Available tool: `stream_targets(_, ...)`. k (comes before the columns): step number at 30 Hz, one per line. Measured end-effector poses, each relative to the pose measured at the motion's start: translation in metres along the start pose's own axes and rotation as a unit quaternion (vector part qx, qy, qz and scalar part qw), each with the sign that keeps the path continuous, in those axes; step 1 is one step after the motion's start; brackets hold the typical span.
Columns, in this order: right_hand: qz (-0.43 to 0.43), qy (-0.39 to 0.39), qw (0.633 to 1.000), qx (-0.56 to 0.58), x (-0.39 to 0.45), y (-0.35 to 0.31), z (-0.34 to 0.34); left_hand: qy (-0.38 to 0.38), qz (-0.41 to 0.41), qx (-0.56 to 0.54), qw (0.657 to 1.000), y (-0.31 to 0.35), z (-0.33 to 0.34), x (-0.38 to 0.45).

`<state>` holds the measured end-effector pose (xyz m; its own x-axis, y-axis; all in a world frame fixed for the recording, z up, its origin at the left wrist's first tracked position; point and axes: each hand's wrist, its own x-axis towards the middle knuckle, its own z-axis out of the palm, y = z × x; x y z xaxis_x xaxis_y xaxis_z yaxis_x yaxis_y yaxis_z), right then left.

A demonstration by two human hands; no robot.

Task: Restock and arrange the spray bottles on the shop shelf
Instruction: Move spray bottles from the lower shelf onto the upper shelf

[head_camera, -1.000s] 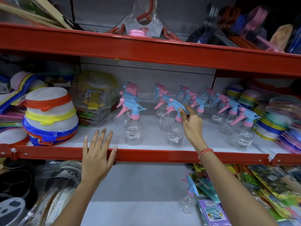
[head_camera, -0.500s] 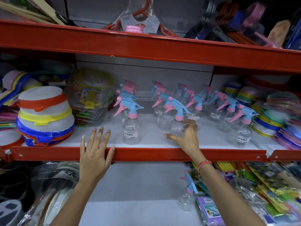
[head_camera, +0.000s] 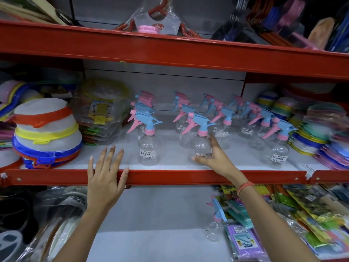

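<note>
One spray bottle (head_camera: 202, 146) stood upright near the front of the bench (head_camera: 128, 156), long axis vertical, pink trigger pointing left. The right grip (head_camera: 213, 157), fingers spread and nearly straight, touched its lower body. The left grip (head_camera: 105, 178) lay flat, holding nothing, on the bench's red edge.

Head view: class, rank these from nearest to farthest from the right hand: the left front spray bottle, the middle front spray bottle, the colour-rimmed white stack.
1. Middle front spray bottle, touching the right hand.
2. Left front spray bottle, to its left.
3. Colour-rimmed white stack, far left.
</note>
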<state>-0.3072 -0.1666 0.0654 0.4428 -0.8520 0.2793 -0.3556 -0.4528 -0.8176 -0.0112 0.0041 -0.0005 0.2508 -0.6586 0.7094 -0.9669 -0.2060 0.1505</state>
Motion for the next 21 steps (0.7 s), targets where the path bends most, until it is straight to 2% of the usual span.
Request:
stream_targets(3, -0.064, 0.16, 0.984, -0.054, -0.021, -0.006, 0.01, 0.017, 0.003, 0.005, 1.0, 0.0, 0.001, -0.001)
stream_targets(6, -0.174, 0.342, 0.921, -0.068, -0.057, -0.003, 0.023, 0.034, 0.006, 0.012, 0.999, 0.0, 0.002, 0.0)
stream_targets(8, -0.21, 0.401, 0.887, -0.088, -0.08, 0.011, 0.033, 0.045, 0.009, 0.016, 0.999, -0.001, 0.004, 0.0)
stream_targets(10, -0.217, 0.392, 0.886, -0.116, -0.1, 0.039, 0.044, 0.05, 0.01, 0.022, 0.998, -0.001, 0.006, -0.001)
stream_targets(12, -0.181, 0.35, 0.909, -0.134, -0.115, 0.071, 0.053, 0.051, 0.01, 0.024, 0.998, -0.001, 0.007, -0.001)
stream_targets(15, -0.024, 0.262, 0.952, -0.157, -0.126, 0.123, 0.064, 0.043, 0.007, 0.025, 0.999, -0.002, 0.007, -0.001)
stream_targets(17, 0.09, 0.201, 0.959, -0.176, -0.127, 0.153, 0.069, 0.04, 0.006, 0.023, 0.999, -0.001, 0.008, 0.0)
stream_targets(19, 0.185, 0.157, 0.959, -0.145, -0.126, 0.17, 0.072, 0.041, 0.006, 0.025, 0.999, -0.002, 0.009, 0.0)
stream_targets(21, 0.232, 0.14, 0.954, -0.13, -0.126, 0.175, 0.074, 0.041, 0.005, 0.024, 0.999, -0.002, 0.009, 0.001)
